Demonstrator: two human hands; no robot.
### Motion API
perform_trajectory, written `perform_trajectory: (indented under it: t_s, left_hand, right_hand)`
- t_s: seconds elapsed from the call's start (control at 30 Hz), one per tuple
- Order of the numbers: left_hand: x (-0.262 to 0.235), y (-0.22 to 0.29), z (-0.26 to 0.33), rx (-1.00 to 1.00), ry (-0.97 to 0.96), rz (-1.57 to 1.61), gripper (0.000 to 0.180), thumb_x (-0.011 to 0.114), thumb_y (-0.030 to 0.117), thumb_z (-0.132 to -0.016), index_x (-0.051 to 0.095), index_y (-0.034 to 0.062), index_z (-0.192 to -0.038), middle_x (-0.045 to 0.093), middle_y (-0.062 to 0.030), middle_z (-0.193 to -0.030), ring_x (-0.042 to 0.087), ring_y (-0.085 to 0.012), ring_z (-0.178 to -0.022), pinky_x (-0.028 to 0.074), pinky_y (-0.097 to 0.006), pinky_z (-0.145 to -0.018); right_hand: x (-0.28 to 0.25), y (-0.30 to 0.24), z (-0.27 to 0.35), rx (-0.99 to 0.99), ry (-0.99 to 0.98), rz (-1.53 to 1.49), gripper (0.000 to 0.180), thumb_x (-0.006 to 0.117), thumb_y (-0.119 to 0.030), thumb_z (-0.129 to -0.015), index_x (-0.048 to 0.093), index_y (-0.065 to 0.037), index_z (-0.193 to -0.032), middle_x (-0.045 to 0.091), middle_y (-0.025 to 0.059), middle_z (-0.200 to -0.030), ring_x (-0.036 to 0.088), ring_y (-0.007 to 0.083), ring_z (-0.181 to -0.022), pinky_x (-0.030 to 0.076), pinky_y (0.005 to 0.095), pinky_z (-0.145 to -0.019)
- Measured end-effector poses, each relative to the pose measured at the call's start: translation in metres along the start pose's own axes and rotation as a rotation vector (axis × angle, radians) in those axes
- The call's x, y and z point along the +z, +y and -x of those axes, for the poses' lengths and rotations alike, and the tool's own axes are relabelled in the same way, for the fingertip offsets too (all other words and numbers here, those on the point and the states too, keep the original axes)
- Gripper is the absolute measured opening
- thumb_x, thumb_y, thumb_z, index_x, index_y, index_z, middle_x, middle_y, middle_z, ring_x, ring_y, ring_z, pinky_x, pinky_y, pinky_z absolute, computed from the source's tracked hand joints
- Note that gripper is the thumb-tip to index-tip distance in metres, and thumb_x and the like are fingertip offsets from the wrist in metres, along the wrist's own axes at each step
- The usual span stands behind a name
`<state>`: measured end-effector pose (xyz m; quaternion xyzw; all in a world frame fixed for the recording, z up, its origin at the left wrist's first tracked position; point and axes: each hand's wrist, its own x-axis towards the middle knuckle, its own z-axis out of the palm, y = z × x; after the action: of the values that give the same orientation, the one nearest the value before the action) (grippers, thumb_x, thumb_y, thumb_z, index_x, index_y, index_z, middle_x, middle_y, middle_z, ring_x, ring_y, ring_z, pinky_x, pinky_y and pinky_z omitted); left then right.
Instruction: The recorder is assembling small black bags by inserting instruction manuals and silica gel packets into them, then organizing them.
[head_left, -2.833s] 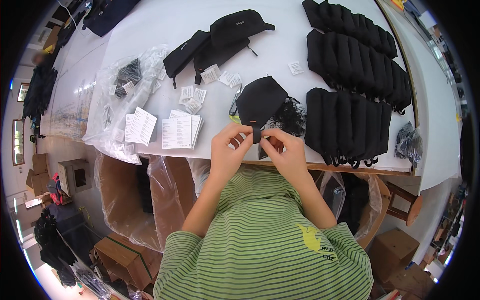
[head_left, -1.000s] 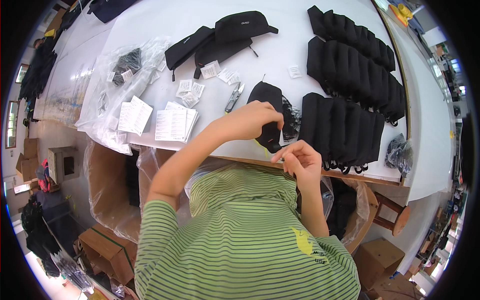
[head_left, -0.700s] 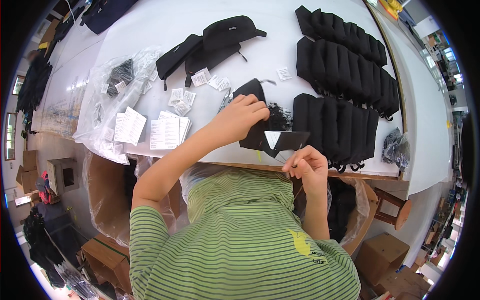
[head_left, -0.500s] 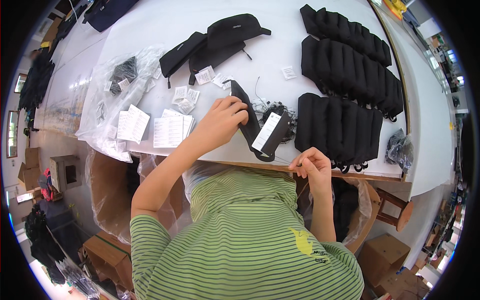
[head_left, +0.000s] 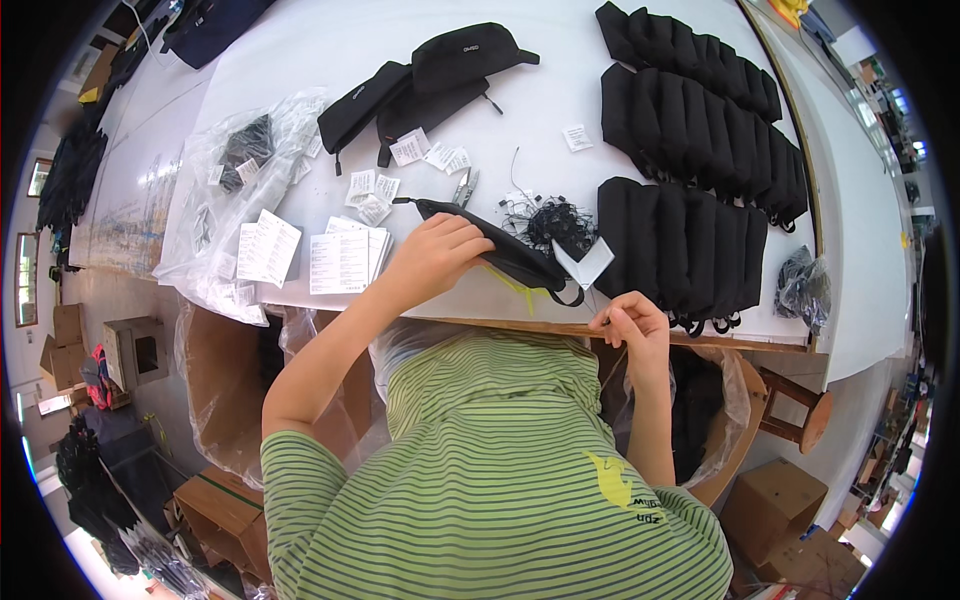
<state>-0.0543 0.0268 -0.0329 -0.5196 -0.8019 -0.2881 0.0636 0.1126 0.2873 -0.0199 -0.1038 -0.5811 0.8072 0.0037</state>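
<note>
Left hand (head_left: 440, 255)'s pinching a half-done-looking pouch (head_left: 515, 252), right hand (head_left: 636, 324) a string (head_left: 594, 300); rows (head_left: 682, 245) right of pouch seem done, loose ones (head_left: 465, 60) behind don't.

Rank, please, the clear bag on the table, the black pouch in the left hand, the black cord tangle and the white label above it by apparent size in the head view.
1. Clear bag
2. Black pouch and black cord tangle: too alike to rank, the left hand partly covering the pouch
3. White label

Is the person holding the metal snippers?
No, the metal snippers lie on the table while the left hand holds the black pouch.
</note>
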Motion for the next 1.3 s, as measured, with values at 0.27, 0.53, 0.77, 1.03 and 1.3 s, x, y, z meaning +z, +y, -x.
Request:
perform_trajectory:
  t_s: [0.27,0.53,0.77,1.03,1.3]
  left_hand:
    - [-0.007,0.016,0.006,-0.058,0.091,-0.031,0.021,0.069,0.005,-0.071,0.062,0.0053,-0.091,0.061,-0.0048,-0.088,0.058,-0.0242,-0.086,0.045,-0.035,-0.080]
    - [-0.014,0.048,0.036,-0.260,-0.287,-0.049,0.035,0.062,0.003,-0.072,0.053,0.0045,-0.106,0.058,-0.0089,-0.073,0.058,-0.0264,-0.073,0.043,-0.036,-0.073]
    - [-0.011,0.050,0.030,-0.386,-0.249,0.018,0.042,0.064,0.003,-0.073,0.056,0.0061,-0.113,0.059,-0.0095,-0.074,0.057,-0.0279,-0.074,0.043,-0.037,-0.072]
    - [-0.028,0.049,0.024,-0.353,0.225,-0.093,0.029,0.068,0.000,-0.073,0.060,0.0054,-0.100,0.064,-0.0095,-0.079,0.059,-0.0286,-0.073,0.045,-0.037,-0.068]
    - [-0.035,0.037,0.041,-0.571,0.114,-0.103,0.021,0.067,0.005,-0.078,0.058,0.0059,-0.097,0.062,-0.0102,-0.080,0.056,-0.0303,-0.073,0.044,-0.038,-0.066]
  right_hand:
    - [0.019,-0.010,-0.011,-0.374,0.137,0.819,0.042,0.067,-0.005,-0.076,0.060,-0.010,-0.117,0.051,0.0073,-0.120,0.052,0.0180,-0.100,0.043,0.0310,-0.084]
    - [0.026,0.014,-0.039,-0.531,0.324,1.211,0.039,0.076,-0.010,-0.071,0.061,-0.010,-0.107,0.039,0.0151,-0.130,0.044,0.0340,-0.110,0.040,0.0415,-0.091]
    - [0.015,0.027,-0.067,-0.506,0.475,1.073,0.031,0.075,-0.014,-0.076,0.060,-0.007,-0.102,0.046,0.0161,-0.125,0.053,0.0348,-0.100,0.044,0.0383,-0.087]
    - [0.021,-0.010,-0.077,-0.637,0.571,0.534,0.025,0.065,0.003,-0.081,0.060,-0.003,-0.105,0.060,0.0097,-0.110,0.061,0.0159,-0.093,0.046,0.0265,-0.083]
    - [-0.029,-0.045,-0.043,0.047,-0.020,0.783,0.027,0.073,-0.005,-0.076,0.067,0.003,-0.101,0.069,0.0060,-0.081,0.061,0.0084,-0.075,0.048,0.0220,-0.071]
